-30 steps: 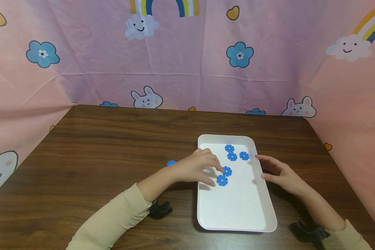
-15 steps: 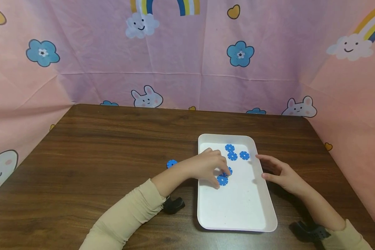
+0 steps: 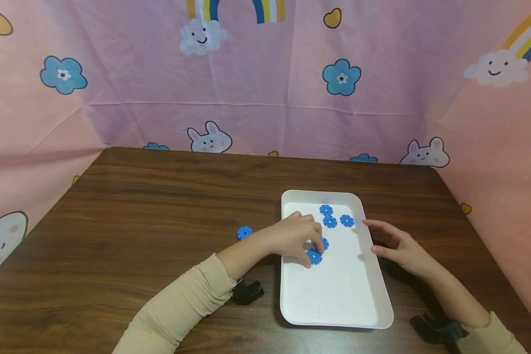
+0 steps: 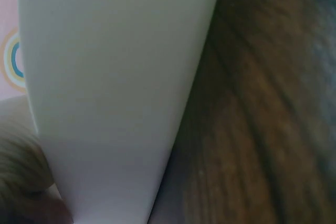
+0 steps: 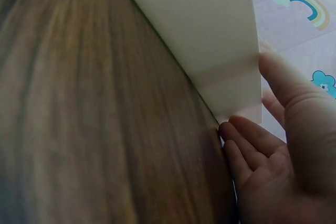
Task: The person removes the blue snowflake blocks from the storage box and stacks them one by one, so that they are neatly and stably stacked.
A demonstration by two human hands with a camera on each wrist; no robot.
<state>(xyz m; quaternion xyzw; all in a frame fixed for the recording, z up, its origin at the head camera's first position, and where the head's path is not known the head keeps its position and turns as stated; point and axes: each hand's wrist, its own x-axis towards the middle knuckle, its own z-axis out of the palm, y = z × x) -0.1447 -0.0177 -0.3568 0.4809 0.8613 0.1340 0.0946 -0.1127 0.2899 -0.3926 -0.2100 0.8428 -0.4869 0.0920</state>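
Observation:
In the head view, the left hand (image 3: 297, 237) reaches over the left wall of a white tray (image 3: 332, 300). Its thumb and fingertips pinch a blue notched plastic disc (image 3: 314, 257), partly covered by the fingers. A second blue disc (image 3: 325, 243) lies just behind it, also partly hidden. The right hand (image 3: 397, 246) is beside the tray's right wall, fingers spread and relaxed. In the right wrist view its thumb and fingertips touch the tray wall (image 5: 210, 30). The left wrist view shows mostly the tray's outer wall (image 4: 115, 66), with the fingers barely visible.
Three more blue discs, one of them a single disc (image 3: 347, 221), lie at the tray's far end. Another blue disc (image 3: 245, 232) rests on the brown wooden table (image 3: 172, 196), close to the left forearm. A patterned cloth (image 3: 256, 78) hangs behind the table.
The left hand moved right over the tray, and its fingers came down and closed in on the near disc, which shifted slightly. The right hand stayed at the tray's side.

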